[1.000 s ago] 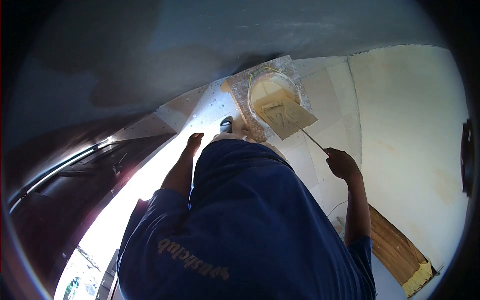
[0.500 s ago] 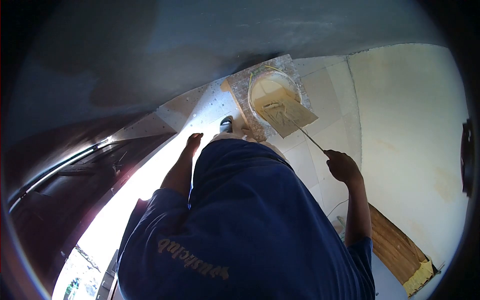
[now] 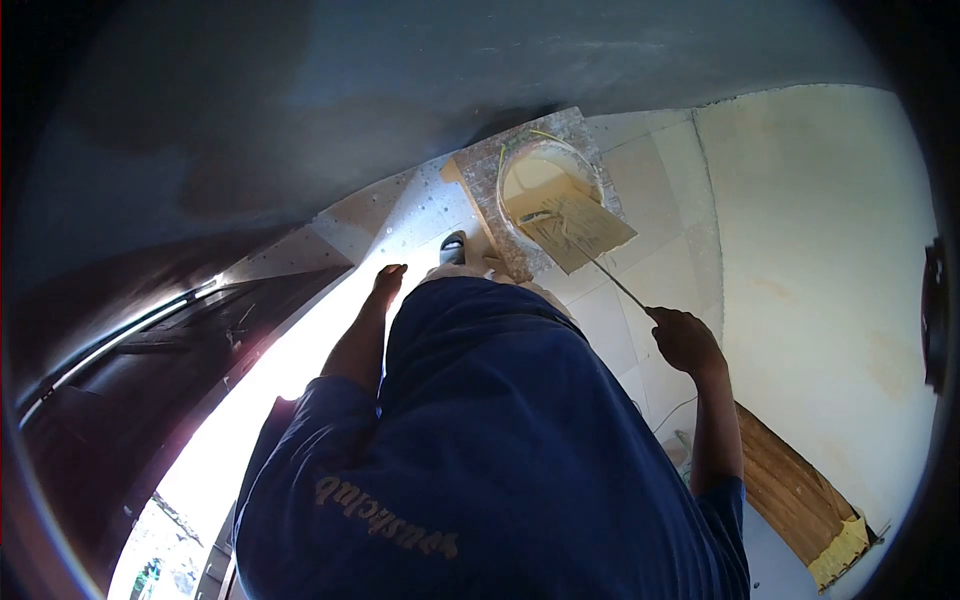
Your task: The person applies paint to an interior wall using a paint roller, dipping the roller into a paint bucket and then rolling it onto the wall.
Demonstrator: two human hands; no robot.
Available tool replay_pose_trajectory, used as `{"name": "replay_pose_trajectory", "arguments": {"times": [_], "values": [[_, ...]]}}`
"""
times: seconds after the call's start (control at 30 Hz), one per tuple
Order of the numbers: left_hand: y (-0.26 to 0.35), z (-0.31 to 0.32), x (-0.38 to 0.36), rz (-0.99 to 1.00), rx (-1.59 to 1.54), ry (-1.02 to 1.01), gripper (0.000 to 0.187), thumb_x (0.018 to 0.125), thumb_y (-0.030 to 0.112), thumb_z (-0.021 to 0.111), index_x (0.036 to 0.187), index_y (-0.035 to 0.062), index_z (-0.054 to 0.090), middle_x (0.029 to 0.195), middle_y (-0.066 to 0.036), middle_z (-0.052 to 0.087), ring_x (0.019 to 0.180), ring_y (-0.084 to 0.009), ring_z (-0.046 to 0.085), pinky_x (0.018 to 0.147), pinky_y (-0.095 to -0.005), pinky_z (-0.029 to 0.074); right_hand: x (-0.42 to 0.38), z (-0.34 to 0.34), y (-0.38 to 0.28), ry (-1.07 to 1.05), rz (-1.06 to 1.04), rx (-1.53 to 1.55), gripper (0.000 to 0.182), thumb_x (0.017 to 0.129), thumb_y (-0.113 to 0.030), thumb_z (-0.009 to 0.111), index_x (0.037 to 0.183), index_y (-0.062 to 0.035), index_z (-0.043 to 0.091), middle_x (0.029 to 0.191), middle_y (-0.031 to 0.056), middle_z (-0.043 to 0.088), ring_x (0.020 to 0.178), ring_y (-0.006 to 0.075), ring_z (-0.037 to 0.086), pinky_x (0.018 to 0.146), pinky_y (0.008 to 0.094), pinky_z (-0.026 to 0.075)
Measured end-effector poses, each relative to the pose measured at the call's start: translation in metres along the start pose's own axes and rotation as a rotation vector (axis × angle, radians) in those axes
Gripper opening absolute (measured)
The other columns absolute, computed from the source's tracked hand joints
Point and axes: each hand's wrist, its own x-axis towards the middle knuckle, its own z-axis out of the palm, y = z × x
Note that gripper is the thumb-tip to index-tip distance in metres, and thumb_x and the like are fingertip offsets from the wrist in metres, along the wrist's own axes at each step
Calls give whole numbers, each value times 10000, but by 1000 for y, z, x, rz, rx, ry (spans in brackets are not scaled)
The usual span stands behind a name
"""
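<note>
Head view: one bucket sits on one speckled board on the tiled floor, one grid leaning out of it. Right hand, grip closed on the thin roller pole. Left hand hangs loosely open. The blue-clothed body blocks the near floor.

You are in a room under renovation: a paint bucket with roller grid stands on the tiled floor beside a bare plastered wall.
</note>
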Motion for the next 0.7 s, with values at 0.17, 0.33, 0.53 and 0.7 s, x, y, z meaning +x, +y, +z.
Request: {"name": "replay_pose_trajectory", "arguments": {"times": [0.17,0.33,0.53,0.7], "values": [[5,-5,-7,-9,-9,6,385,831,357,621,1066,51,631,873,-52,637,814,-161,573,748,-328,449,-11,1,3,59,-46,0,334,841,-146,520,1167,-94,567,1108,124,620,992,309,596,874,411,475],[6,-7,-6,-42,11,-15,382,833,357,621,1064,52,631,870,-48,636,813,-156,575,743,-325,451,-21,-13,-10,15,17,20,330,843,-122,522,1168,-87,566,1122,127,613,1019,300,585,895,406,461],[7,-5,-2,12,-2,9,401,827,363,629,1081,52,621,854,-39,625,769,-144,557,708,-312,449,-39,-19,-6,-1,22,45,325,850,-107,515,1167,-52,560,1098,151,615,1006,315,586,894,408,459],[11,-7,1,-12,0,-19,414,827,364,628,1095,49,615,871,-38,627,783,-146,561,708,-319,450,-54,-35,-10,-126,97,100,374,877,-136,499,1246,-75,515,1164,125,593,1049,308,567,916,395,447]]}}
